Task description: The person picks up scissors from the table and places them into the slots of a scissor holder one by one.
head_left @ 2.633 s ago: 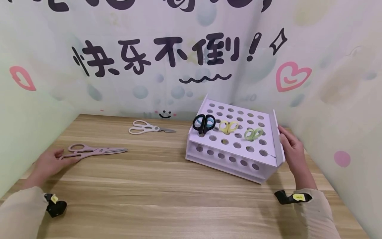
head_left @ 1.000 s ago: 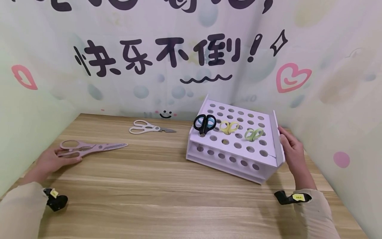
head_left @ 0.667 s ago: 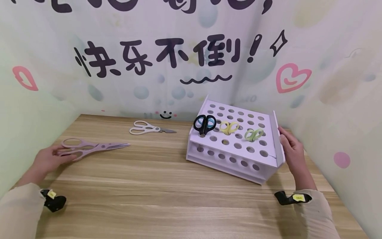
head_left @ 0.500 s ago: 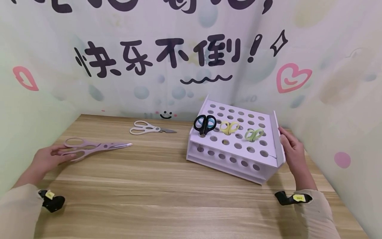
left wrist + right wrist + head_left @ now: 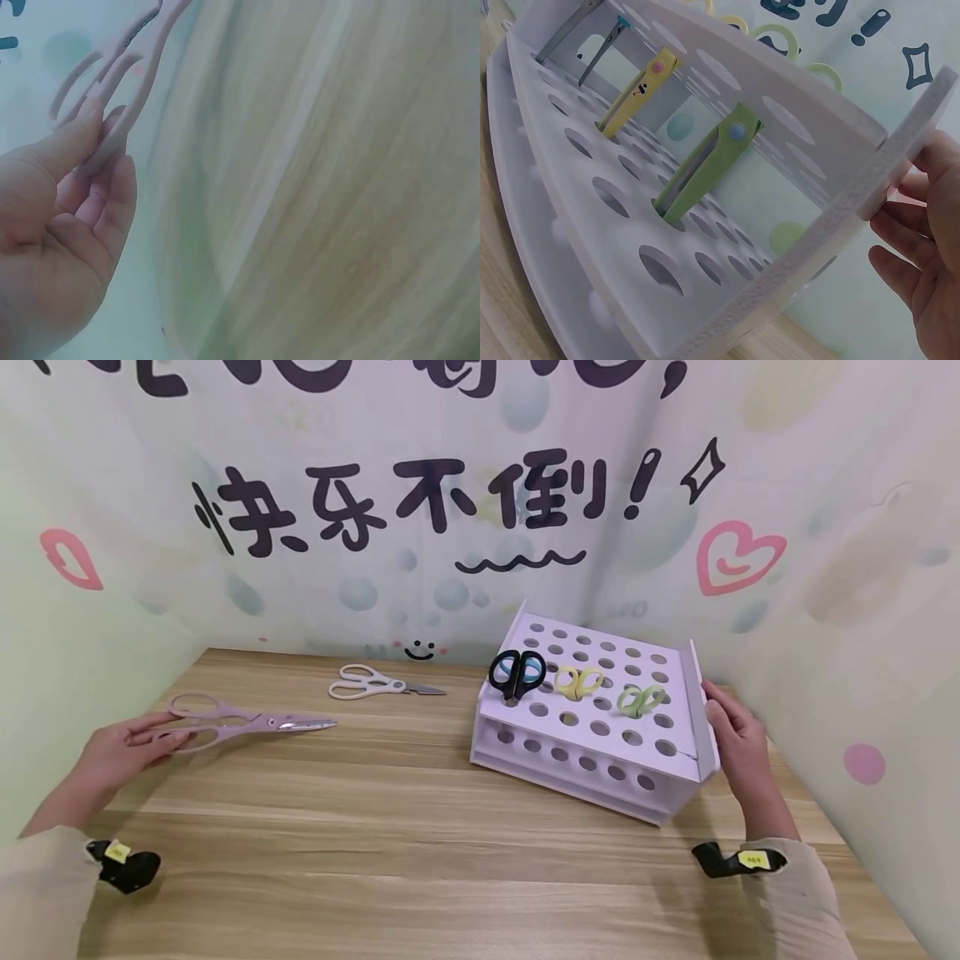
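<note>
The left hand [image 5: 123, 750] pinches the pink scissors [image 5: 247, 725] by their handle loops, blades raised off the surface [image 5: 390, 843]. They look light, stiff and sharp-tipped, best held at the loops. The right hand [image 5: 738, 747] rests flat, fingers relaxed, against the white rack [image 5: 600, 727].

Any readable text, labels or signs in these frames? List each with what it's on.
"快乐不倒!" in black brush letters on the backdrop.
Cut-off black characters along the backdrop's top edge: unreadable.
Yellow tag on the right wrist strap: print too small to read.
Yellow tag on the left wrist strap: too small to read.
</note>
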`<action>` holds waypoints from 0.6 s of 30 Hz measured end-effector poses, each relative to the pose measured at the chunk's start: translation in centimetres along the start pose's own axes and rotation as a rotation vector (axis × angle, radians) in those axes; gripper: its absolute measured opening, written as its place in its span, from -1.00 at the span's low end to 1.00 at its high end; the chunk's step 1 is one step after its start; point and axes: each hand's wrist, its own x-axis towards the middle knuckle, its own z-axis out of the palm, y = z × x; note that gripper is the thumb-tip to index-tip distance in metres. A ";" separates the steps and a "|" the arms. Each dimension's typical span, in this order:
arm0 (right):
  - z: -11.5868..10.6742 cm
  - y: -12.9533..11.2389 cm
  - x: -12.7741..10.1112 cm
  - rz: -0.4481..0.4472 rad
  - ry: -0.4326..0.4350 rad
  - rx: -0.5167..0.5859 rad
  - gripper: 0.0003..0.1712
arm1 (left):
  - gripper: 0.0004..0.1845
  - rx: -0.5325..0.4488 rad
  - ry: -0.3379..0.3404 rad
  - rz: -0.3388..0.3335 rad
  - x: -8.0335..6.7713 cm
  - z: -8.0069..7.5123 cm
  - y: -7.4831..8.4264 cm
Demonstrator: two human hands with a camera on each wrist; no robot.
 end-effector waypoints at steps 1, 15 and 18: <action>0.0 0.0 0.0 0.003 -0.002 -0.010 -0.50 | -0.62 -0.039 -0.007 0.006 0.0 0.0 0.1; 0.0 0.2 0.1 -0.012 -0.005 -0.034 -0.50 | -0.72 -0.239 -0.036 0.074 0.9 -0.1 0.0; 0.0 0.2 0.1 -0.017 -0.005 -0.008 -0.50 | -0.74 -0.270 -0.057 0.104 1.5 -0.3 -0.4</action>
